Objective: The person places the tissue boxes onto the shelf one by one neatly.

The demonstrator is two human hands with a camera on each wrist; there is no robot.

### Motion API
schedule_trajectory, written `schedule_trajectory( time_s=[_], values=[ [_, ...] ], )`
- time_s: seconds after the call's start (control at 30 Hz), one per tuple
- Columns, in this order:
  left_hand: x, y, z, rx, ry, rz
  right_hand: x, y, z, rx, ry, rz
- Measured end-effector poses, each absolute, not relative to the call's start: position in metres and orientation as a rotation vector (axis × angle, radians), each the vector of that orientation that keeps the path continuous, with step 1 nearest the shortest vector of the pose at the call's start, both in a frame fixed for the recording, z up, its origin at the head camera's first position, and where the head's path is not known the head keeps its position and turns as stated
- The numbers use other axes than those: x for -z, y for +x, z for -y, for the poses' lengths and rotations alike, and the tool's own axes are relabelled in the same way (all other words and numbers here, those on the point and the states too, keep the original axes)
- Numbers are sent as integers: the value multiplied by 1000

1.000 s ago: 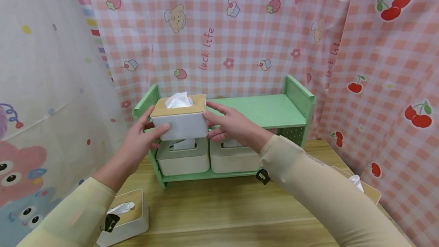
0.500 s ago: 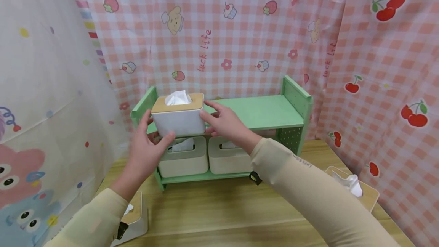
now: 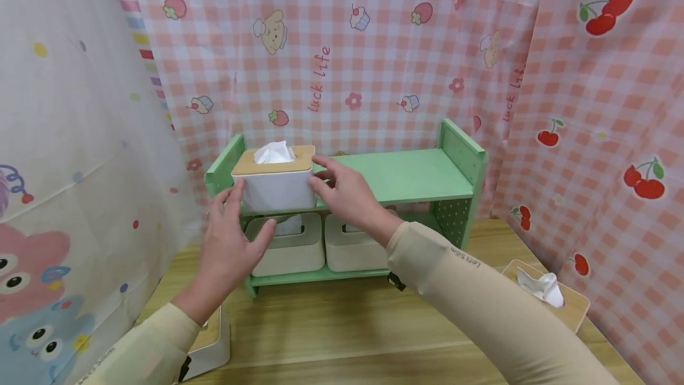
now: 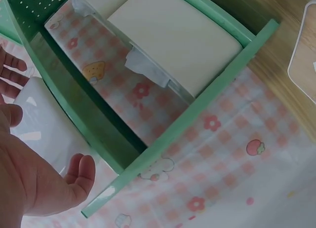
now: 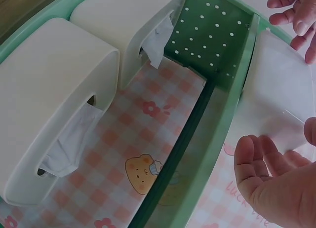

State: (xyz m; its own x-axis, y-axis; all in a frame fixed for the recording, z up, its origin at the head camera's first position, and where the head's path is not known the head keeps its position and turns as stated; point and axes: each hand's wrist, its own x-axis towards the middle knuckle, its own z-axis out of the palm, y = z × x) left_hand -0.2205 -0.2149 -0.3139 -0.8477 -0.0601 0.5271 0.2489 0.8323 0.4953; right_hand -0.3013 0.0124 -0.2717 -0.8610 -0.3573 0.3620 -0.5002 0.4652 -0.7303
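Observation:
A white tissue box [image 3: 280,191] with a wood-coloured lid and a tuft of tissue sits at the left end of the upper board of a green shelf [image 3: 411,174]. My left hand [image 3: 230,242] is at its left front corner, fingertips close to the side and thumb spread away from the box. Beside the right end, my right hand [image 3: 350,198] has its fingertips at the lid's edge and side wall. Both wrist views show the box's pale wall [image 4: 47,124] between loosely spread fingers; exact contact is hard to tell.
Two cream tissue boxes, one left [image 3: 288,257] and one right [image 3: 355,254], stand side by side on the lower shelf. Another wood-lidded box [image 3: 214,352] is on the table at front left, partly behind my sleeve. One more [image 3: 574,305] lies to the right. Patterned curtains [image 3: 374,64] hang behind.
The tissue box has moved down and back onto the upper board from the air in front of it. My left thumb has come off its front, and my right fingers have loosened.

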Motion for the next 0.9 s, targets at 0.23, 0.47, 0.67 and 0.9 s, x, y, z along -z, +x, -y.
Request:
schedule_trajectory(
  time_s=[0.23, 0.47, 0.67, 0.9],
  values=[
    [312, -223, 218, 793, -127, 2492, 272, -304, -9, -1298, 816, 2588],
    [311, -227, 224, 832, -138, 2496, 273, -308, -5, -1255, 874, 2634],
    [311, -231, 228, 855, -130, 2508, 272, -310, -3, -1270, 921, 2653],
    [311, -234, 229, 858, -128, 2522, 273, -315, -1, -1298, 946, 2663]
  ],
)
